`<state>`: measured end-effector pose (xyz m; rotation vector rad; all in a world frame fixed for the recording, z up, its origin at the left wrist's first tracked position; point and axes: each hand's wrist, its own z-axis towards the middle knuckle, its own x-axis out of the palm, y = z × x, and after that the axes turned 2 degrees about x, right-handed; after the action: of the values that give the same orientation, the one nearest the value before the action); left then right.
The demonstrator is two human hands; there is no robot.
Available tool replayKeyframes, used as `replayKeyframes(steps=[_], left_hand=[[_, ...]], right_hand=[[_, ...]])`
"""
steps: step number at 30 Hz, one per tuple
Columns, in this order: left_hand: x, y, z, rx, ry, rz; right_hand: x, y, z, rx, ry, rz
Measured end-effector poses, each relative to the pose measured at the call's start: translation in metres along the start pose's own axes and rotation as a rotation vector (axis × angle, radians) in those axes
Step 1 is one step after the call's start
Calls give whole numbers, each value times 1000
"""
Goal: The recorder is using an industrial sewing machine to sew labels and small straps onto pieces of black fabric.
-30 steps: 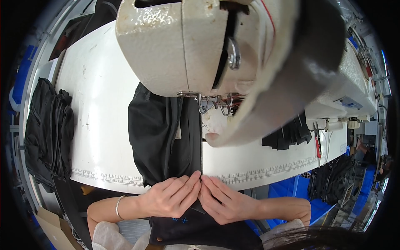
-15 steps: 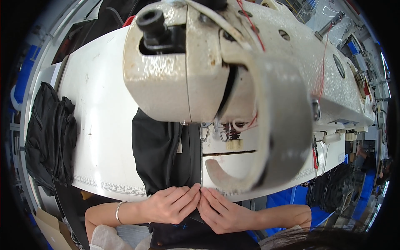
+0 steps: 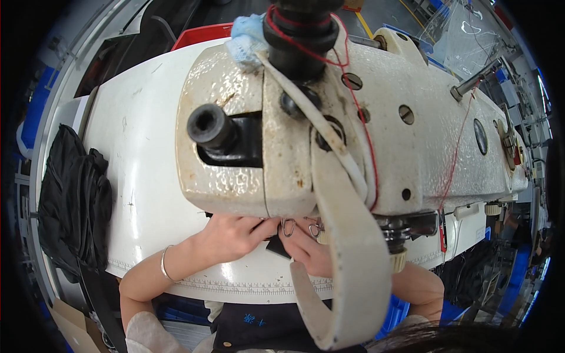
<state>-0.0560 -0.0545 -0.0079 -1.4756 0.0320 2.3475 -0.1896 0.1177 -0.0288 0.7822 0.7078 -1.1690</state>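
Both hands pinch soft, limp black fabric [image 3: 276, 246] under the sewing machine head [image 3: 329, 135]: left hand [image 3: 232, 235] and right hand [image 3: 309, 250] gripping its edges flat.

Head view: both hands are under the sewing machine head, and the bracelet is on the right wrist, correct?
Not quite. In the head view the bracelet is on the left wrist. Both the left hand and right hand are under the sewing machine head.

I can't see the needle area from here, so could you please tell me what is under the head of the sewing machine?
Under the sewing machine head, the left hand and right hand press a scrap of black fabric on the white table. The needle and the rest of the fabric are covered.
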Motion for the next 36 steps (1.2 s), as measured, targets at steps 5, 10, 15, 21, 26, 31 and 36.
replayKeyframes(steps=[5, 10, 15, 21, 26, 31, 36], left_hand=[[-4, 9, -4, -231, 119, -162], [4, 11, -23, -666, 4, -453], [1, 6, -17, -275, 64, -202], [12, 11, -20, -200, 57, -157], [10, 11, -17, -213, 86, -144], [-7, 8, -1, -155, 112, -90], [-8, 5, -9, -189, 194, -78]], right_hand=[[17, -12, -5, 128, 137, 257], [4, -20, -2, 168, 251, 422], [5, -18, -13, 175, 298, 222], [-2, -22, -5, -79, 347, 66], [-3, -20, -4, -70, 341, 66], [0, -19, -4, -5, 247, 137], [2, -19, -7, 147, 350, 291]])
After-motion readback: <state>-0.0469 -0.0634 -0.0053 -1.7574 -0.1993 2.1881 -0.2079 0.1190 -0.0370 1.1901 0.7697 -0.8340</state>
